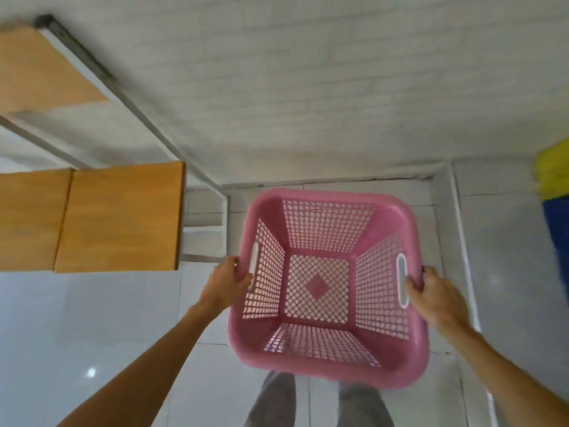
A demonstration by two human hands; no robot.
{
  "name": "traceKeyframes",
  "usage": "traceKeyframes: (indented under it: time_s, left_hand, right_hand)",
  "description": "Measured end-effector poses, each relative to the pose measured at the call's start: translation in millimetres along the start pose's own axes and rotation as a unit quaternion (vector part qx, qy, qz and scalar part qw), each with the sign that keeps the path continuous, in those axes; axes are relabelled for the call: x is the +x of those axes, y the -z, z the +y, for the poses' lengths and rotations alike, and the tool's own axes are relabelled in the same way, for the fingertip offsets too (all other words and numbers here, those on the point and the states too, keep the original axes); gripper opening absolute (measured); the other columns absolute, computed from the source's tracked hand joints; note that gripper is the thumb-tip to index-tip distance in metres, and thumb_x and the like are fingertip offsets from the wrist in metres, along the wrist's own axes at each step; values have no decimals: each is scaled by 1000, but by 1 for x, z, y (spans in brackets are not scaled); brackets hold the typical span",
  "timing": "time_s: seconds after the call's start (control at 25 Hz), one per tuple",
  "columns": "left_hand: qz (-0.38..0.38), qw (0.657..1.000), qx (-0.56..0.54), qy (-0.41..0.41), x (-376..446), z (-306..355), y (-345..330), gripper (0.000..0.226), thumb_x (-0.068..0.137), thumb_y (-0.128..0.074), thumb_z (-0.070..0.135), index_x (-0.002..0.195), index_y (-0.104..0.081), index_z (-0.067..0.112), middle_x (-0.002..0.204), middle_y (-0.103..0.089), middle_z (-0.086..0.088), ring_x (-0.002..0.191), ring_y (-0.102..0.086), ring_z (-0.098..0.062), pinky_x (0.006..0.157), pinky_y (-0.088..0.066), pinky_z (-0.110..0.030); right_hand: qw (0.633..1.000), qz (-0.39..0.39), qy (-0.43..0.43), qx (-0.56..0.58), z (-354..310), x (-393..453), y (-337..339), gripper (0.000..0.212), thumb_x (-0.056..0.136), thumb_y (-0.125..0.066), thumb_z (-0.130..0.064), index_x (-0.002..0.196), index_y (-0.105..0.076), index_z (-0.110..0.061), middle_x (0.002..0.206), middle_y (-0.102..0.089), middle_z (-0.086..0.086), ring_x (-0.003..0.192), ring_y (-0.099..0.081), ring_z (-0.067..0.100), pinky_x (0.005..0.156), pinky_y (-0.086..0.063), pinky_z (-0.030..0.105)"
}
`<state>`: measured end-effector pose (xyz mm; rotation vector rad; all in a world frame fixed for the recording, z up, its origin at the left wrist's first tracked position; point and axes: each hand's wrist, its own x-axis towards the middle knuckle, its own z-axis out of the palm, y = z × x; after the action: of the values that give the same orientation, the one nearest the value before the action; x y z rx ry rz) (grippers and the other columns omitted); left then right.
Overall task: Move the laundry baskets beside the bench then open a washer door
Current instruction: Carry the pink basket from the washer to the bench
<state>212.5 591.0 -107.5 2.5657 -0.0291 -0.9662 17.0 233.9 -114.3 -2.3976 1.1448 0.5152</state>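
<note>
Wooden bench [117,217] sits on my left w/ white tiled floor [92,318] below, and I've got the empty pink laundry basket [326,288] carried just right of the bench end, near the wall. Left hand [228,283] and right hand [434,298] are each clamped on a side handle, basket apparently not set down yet. So approx mid first step I'd say; no other baskets or washer in view, door opening still to do

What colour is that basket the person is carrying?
Pink, with lattice sides and white-edged handle slots. The head view shows the basket held by the left hand and right hand.
</note>
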Motion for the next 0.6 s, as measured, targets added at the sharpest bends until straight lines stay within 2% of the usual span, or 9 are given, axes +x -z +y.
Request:
traceKeyframes:
  time_s: [0.12, 0.2, 0.28, 0.36, 0.44, 0.6]
  left_hand:
    - [-26, 999, -25, 19, 23, -57, 29, 44, 81, -65, 24, 121, -52, 10, 104, -62, -2, 84, -66, -17, 69, -61, -34]
    - [-42, 998, -30, 23, 45, -82, 40, 47, 78, -67, 22, 121, -53, 9, 103, -63, -2, 83, -66, -15, 65, -60, -32]
    - [-57, 997, -34, 27, 73, -99, 48, 40, 80, -67, 16, 116, -53, 6, 97, -64, -1, 77, -66, -13, 59, -57, -26]
    - [-58, 998, -32, 21, 105, -109, 55, 32, 81, -66, 9, 111, -56, 3, 91, -66, -2, 72, -68, -13, 53, -55, -22]
    - [-50, 998, -37, 9, 133, -112, 62, 33, 81, -66, 11, 112, -58, 2, 95, -68, -6, 75, -70, -19, 55, -58, -25]
    - [-33, 999, -24, -25, 174, -110, 70, 37, 80, -60, 21, 112, -57, 5, 104, -68, -10, 88, -70, -30, 71, -62, -44]
  right_hand:
    - [1000, -8, 19, -16, -59, 18, -37, 33, 93, -49, -43, 98, -55, -11, 63, -61, 1, 46, -59, 21, 42, -52, 32]
    - [999, -18, 19, -29, -91, 33, -52, 31, 93, -52, -40, 103, -56, -10, 65, -61, 1, 47, -58, 19, 42, -49, 29]
    - [997, -43, 22, -54, -121, 52, -62, 32, 90, -55, -35, 110, -56, -11, 71, -62, 2, 51, -58, 20, 44, -44, 25]
    - [996, -53, 28, -66, -146, 74, -72, 36, 86, -57, -33, 115, -54, -12, 78, -65, 3, 58, -62, 24, 50, -50, 29]
    - [996, -54, 19, -63, -164, 91, -78, 38, 83, -58, -31, 116, -53, -12, 83, -66, 4, 64, -64, 27, 57, -54, 33]
    - [998, -26, -14, -47, -187, 117, -89, 42, 82, -60, -27, 118, -51, -8, 88, -66, 7, 68, -67, 31, 63, -60, 41]
